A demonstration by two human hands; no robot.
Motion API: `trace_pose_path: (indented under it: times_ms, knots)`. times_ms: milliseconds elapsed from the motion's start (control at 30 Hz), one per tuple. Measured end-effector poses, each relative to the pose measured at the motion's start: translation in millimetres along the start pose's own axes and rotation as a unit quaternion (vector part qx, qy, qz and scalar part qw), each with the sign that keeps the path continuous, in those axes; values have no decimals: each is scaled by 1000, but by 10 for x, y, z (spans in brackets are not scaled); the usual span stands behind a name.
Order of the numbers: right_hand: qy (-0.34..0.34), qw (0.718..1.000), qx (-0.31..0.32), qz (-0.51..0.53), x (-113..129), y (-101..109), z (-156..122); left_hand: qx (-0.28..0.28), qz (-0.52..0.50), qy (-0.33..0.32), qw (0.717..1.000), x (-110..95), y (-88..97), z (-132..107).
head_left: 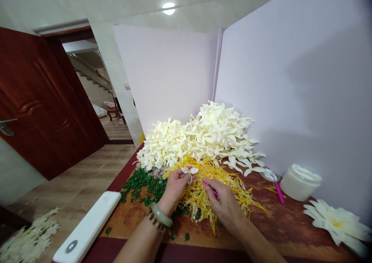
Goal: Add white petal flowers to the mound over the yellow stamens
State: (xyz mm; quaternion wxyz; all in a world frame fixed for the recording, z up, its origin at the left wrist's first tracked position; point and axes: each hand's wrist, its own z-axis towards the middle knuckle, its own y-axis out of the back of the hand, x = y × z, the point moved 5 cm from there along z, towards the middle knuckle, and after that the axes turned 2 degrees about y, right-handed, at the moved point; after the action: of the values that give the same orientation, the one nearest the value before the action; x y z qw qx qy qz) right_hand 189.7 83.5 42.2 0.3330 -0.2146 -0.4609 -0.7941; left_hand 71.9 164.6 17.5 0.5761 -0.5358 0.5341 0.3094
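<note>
My left hand (pixel 178 185) is closed on a small white artificial flower (pixel 190 172), pinched between thumb and fingers. My right hand (pixel 222 199) grips a thin pink-handled tool (pixel 209 188); its tip points at the flower, and whether they touch I cannot tell. Beneath both hands spreads a heap of yellow stamen strands (pixel 203 208). Behind it rises a large pile of cream-white flower petals (pixel 215 131). Green plastic flower pieces (pixel 142 185) are scattered left of my left hand, with some clear pieces (pixel 158 172) beside them.
On the right stand a white jar (pixel 300 182) and a pink-handled spoon (pixel 279 192) with white paste. A finished-looking white flower (pixel 337 222) lies nearer. A long white device (pixel 88 226) sits along the left edge. White panels (pixel 171 73) enclose the back and right.
</note>
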Motion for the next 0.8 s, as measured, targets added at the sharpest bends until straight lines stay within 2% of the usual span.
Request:
trace_pose_path:
  times_ms: [233,333,467,567,667,733,800]
  knots:
    - [-1,1000,-16,-15,29,19,-17,4,151,-107,983,24,41,88]
    - [-16,999,-31,-24,15,-8,-23,12,190,-132,973,-15,-48,-10]
    - [-18,998,-62,-22,-24,-58,-45,66,215,-151,963,-1,-252,-224]
    - [-18,997,-79,2,-60,-77,-65,74,198,-156,965,50,-333,-337]
    - [-50,992,-87,74,-132,-63,-61,81,148,-133,977,75,-360,-370]
    - [-86,981,-87,151,-196,-46,-39,106,89,-99,985,60,-363,-365]
    - [-137,956,-72,249,-261,-51,-12,108,27,-70,991,12,-317,-348]
